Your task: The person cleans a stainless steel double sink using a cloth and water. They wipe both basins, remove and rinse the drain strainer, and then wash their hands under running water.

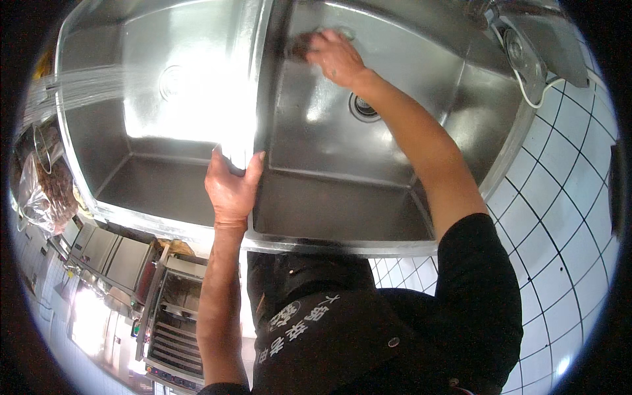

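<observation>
My right hand (336, 57) is pressed down in the right basin (316, 138) of a double stainless steel sink, near its far left side. Under its fingers is a dark, blurred scrubbing pad or cloth (302, 45); which of these cannot be told. The drain (365, 106) of this basin lies just below my right wrist. My left hand (232, 185) grips the metal divider (257, 74) between the two basins, thumb on the right side and fingers on the left. Bright glare covers much of the left basin (163, 182), which has its own drain (171, 84).
Streaks that look like spraying water (89, 86) cross the left rim. A clear plastic bag (42, 197) with brownish contents stands beyond that rim. A metal fixture with a white cord (523, 94) is at the upper right, beside white wall tiles (553, 182). Steel kitchen equipment (173, 316) stands at lower left.
</observation>
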### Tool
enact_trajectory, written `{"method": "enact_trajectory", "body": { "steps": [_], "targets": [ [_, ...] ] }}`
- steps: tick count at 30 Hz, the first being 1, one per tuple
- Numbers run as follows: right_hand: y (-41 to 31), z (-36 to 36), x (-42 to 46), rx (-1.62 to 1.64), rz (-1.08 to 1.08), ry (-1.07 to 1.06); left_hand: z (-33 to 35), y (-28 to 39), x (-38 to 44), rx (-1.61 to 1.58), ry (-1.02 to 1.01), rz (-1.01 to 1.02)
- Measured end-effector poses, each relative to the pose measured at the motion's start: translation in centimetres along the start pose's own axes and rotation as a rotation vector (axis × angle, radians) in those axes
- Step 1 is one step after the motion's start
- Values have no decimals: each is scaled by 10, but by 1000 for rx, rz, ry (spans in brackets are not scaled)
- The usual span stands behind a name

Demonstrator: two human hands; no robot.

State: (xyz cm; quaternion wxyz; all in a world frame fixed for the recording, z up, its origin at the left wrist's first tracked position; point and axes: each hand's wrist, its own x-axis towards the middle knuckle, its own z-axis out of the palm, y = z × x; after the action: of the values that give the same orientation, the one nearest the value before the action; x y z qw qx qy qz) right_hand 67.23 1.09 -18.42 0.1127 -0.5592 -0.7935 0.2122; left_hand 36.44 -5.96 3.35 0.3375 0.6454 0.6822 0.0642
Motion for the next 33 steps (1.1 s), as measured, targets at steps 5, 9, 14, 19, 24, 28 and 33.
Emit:
{"method": "enact_trajectory", "body": {
  "steps": [5, 9, 14, 19, 24, 28, 33],
  "targets": [
    [-9, -7, -74, 154, -293, -43, 5, -8, 2, 6, 36, 54],
    [-47, -11, -52, 262, 236, 103, 1, -2, -1, -13, -1, 8],
    [-138, 54, -28, 513, 413, 316, 4, -1, 1, -9, 21, 43],
    [-128, 76, -99, 505, 465, 144, -3, 5, 0, -60, -29, -32],
    [-31, 2, -183, 150, 640, 338, -5, 18, -2, -82, -8, 6],
    [-67, -22, -242, 235, 461, -151, -7, 17, -4, -74, -57, -44],
    [-94, 49, -274, 284, 323, -437, 4, -5, 0, 51, 60, 110]
  ]
}}
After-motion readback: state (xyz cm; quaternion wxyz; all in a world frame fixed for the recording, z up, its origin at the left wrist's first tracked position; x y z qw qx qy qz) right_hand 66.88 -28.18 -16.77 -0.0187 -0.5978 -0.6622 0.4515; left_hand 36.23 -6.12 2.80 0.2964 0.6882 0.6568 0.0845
